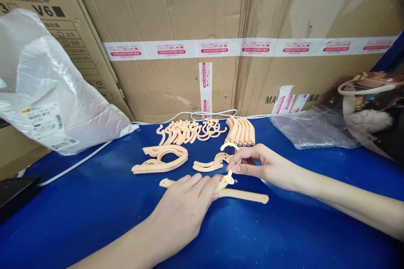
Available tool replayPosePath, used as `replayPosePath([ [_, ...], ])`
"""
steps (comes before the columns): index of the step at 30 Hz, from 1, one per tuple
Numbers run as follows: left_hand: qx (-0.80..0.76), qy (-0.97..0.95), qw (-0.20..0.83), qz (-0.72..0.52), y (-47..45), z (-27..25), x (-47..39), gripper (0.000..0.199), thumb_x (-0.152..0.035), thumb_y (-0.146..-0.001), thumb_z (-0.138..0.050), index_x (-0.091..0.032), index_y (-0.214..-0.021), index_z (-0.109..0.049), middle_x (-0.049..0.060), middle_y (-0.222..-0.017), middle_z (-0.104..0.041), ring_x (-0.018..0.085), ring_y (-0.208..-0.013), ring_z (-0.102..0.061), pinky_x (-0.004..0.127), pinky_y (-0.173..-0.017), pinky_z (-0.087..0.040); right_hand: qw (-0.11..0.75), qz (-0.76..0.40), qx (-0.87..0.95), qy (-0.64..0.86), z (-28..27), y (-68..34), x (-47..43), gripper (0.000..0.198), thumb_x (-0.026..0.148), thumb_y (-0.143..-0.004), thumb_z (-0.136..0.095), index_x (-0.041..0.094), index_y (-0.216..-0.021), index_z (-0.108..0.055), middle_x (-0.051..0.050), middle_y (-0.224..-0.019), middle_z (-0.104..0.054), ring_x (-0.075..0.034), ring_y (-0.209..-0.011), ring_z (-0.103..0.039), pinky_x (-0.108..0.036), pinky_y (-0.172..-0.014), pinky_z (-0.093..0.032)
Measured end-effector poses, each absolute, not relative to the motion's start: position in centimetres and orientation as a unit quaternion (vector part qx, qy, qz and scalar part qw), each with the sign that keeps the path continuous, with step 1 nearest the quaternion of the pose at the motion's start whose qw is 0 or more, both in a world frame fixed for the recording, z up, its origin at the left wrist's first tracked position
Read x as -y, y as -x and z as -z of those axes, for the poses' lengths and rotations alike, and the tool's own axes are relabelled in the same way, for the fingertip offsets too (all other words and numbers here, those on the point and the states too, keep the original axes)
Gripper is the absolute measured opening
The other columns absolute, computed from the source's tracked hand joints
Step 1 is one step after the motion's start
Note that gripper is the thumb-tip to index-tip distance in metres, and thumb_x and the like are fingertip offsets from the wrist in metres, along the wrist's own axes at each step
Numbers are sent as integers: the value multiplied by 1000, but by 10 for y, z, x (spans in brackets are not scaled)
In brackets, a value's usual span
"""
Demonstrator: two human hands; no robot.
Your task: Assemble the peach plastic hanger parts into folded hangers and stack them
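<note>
My left hand [186, 201] is closed over a peach-coloured folding hanger body [243, 195] lying on the blue tabletop. Its arms stick out on both sides of the hand. A curved hanger hook [229, 146] is pinched between the thumb and fingers of my right hand [261, 164]. The lower end of the hook meets the middle of the hanger body; I cannot tell whether it is seated there. Just behind my hands lie loose hanger pieces [205, 166], partly covered by the right fingers. To their left rest folded hangers [173, 162].
Loose hooks and small pieces [179, 132] form a row at the back, beside a stack of hanger arms [240, 131]. A cardboard box [176, 84] stands behind them, with a white cable [75, 164] nearby. A plastic mailer [59, 88] leans left; a clear bag [315, 128] lies right.
</note>
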State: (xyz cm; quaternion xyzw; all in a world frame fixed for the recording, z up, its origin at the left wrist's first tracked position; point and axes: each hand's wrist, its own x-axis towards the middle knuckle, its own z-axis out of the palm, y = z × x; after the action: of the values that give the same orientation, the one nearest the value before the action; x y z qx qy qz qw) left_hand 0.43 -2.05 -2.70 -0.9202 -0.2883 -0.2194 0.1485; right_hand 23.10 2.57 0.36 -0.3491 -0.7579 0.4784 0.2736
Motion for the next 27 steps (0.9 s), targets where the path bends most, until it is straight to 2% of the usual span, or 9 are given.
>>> replayPosePath([
  [7, 305, 922, 118, 206, -2, 33, 21, 34, -13, -98, -22, -9, -120, -48, 9, -91, -71, 22, -70, -66, 33, -59, -51, 294, -411, 778, 372, -4, -230, -20, 19, 33, -89, -60, 17, -88, -70, -2, -85, -68, -16, -80, -60, -27, -73, -44],
  [10, 310, 921, 110, 210, -3, 33, 20, 34, -10, -96, -24, -10, -122, -46, 10, -97, -71, 23, -76, -67, 34, -63, -52, 296, -397, 782, 378, -2, -230, -19, 19, 33, -90, -59, 17, -90, -70, -3, -87, -69, -17, -82, -61, -28, -74, -44],
  [14, 320, 925, 92, 184, -4, 29, 21, 33, -10, -94, -27, -9, -119, -49, 10, -99, -71, 24, -72, -66, 36, -61, -52, 295, -378, 794, 374, 0, -230, -17, 19, 31, -91, -56, 18, -91, -70, -3, -91, -69, -17, -84, -60, -27, -74, -44],
  [24, 334, 921, 83, 181, -3, 35, 21, 40, -17, -98, -21, -8, -130, -44, 10, -85, -70, 23, -68, -64, 32, -57, -46, 273, -404, 781, 391, 6, -226, -16, 25, 37, -91, -56, 16, -88, -69, -3, -83, -67, -17, -77, -56, -28, -68, -41],
  [27, 343, 924, 58, 159, -6, 25, 21, 38, -19, -100, -21, -10, -126, -48, 10, -89, -70, 23, -70, -64, 32, -58, -47, 278, -399, 781, 392, 5, -224, -14, 24, 36, -91, -55, 17, -87, -69, -4, -86, -67, -17, -80, -57, -28, -70, -42],
])
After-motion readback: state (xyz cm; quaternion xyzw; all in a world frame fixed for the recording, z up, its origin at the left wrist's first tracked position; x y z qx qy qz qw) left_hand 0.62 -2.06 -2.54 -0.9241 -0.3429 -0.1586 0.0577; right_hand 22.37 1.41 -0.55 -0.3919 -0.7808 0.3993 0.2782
